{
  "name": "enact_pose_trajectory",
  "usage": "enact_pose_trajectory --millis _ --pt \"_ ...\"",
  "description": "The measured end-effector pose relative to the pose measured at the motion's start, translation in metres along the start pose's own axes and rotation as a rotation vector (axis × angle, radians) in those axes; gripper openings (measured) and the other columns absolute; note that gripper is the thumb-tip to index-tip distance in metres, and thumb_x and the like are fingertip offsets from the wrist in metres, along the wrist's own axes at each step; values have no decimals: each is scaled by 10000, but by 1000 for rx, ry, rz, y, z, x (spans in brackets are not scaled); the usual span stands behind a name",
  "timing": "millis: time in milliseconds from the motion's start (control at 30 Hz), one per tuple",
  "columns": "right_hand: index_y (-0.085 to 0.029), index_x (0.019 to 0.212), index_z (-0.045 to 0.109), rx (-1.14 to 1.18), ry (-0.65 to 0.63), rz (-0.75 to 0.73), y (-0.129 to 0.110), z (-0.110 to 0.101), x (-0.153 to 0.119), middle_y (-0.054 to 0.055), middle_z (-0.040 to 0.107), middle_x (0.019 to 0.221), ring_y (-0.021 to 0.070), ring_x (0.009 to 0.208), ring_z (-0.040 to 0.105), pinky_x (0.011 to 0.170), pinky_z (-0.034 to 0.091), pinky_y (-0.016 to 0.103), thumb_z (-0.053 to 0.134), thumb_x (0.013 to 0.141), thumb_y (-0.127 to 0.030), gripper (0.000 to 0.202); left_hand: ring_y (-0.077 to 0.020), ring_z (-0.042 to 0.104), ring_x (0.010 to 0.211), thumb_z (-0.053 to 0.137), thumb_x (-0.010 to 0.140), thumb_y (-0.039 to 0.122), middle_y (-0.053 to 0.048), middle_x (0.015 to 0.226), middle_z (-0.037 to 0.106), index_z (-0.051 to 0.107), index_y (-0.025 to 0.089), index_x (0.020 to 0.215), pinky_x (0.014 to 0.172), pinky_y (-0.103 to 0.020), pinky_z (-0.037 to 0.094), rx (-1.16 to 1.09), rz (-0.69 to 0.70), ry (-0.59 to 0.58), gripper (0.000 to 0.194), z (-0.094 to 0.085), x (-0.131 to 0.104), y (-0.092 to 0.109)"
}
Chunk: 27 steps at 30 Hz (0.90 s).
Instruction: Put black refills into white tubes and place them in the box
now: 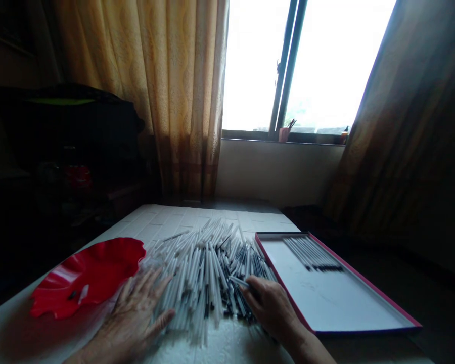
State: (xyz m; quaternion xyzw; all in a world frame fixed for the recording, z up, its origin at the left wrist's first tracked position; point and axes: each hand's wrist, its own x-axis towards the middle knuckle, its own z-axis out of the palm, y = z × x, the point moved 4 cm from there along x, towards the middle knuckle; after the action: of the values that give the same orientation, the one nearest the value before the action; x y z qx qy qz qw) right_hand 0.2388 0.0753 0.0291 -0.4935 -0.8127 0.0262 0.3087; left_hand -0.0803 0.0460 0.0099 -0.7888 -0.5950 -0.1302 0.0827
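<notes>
A big heap of slim pens (197, 258), whitish with some dark ends, lies in the middle of the table. My left hand (140, 298) is spread flat against the left side of the heap, its thumb apart from the fingers. At the right side, my right hand (269, 301) pinches a pen (238, 280) whose pale end points left over the heap. Right beside that hand is a shallow tray (349, 298) with a white floor and a red and dark rim. A neat row of similar pens (311, 253) with dark ends lies at its far end.
A red wavy-edged bowl (98, 268) stands left of my left hand, with a small white piece and a dark piece inside. The table (151, 217) has a white brick-patterned cover. Behind it are a curtain (182, 101) and a window with a small pen cup (284, 134) on its sill.
</notes>
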Motion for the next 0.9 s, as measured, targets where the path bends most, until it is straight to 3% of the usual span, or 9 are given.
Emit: enact_pose_trajectory --millis 67,133,267,367,533,633,700,767,900 --pt "-227 677 507 -10 -11 -13 -2 2 0 0 618 615 156 544 567 553 322 260 466 955 -310 294 -430 349 1442 513 931 633 -100 1585 405 442 295 1517 1120 -653 337 7 -6 -23 680 14 -8 2" --pt "-226 694 530 -20 -23 -25 -2 3 0 3 640 624 160 550 588 552 328 259 479 954 -301 275 -423 297 1465 527 953 579 -105 1612 349 406 281 1536 1131 -631 335 -43 14 11 666 17 -5 17" --pt "-228 718 552 -36 -30 -23 1 5 -2 23 687 658 188 594 649 561 352 267 494 959 -290 256 -441 262 1470 565 956 492 -159 1611 336 432 230 1525 1138 -684 259 -198 62 -78 641 7 22 63" --pt "-231 725 555 -41 -34 -15 3 6 -2 27 706 678 199 618 676 565 371 268 508 957 -273 240 -401 275 1476 607 945 430 -167 1615 324 406 223 1536 1160 -642 253 -252 108 -126 658 0 46 92" --pt "-232 706 542 -41 -43 -19 4 8 -2 29 706 676 201 604 669 561 381 274 509 960 -272 259 -388 305 1467 633 928 466 -192 1599 351 434 203 1517 1160 -624 263 -271 173 -108 675 2 71 113" --pt "-228 727 559 -27 -47 -23 3 8 -3 37 717 688 211 616 684 560 390 277 496 963 -271 248 -366 363 1447 633 922 466 -186 1576 402 470 192 1491 1143 -559 348 -273 217 -63 652 0 74 107" --pt "-225 749 574 -8 -49 -25 2 7 -3 39 722 699 211 631 693 568 402 277 486 969 -276 242 -330 424 1420 607 939 414 -153 1549 461 495 198 1468 1131 -488 398 -269 230 -12 583 -7 71 93" --pt "-224 763 585 10 -50 -25 2 6 -3 34 718 700 205 633 692 578 410 275 479 973 -282 243 -303 474 1388 530 977 323 -135 1506 521 506 188 1452 1136 -460 399 -255 219 49 494 -16 64 71" --pt "-225 804 610 36 -50 -24 -1 3 -2 37 723 726 211 671 705 606 425 280 473 970 -285 224 -264 628 1215 504 948 224 -99 1280 697 662 212 1231 1058 -421 488 -206 200 109 324 -29 43 21"
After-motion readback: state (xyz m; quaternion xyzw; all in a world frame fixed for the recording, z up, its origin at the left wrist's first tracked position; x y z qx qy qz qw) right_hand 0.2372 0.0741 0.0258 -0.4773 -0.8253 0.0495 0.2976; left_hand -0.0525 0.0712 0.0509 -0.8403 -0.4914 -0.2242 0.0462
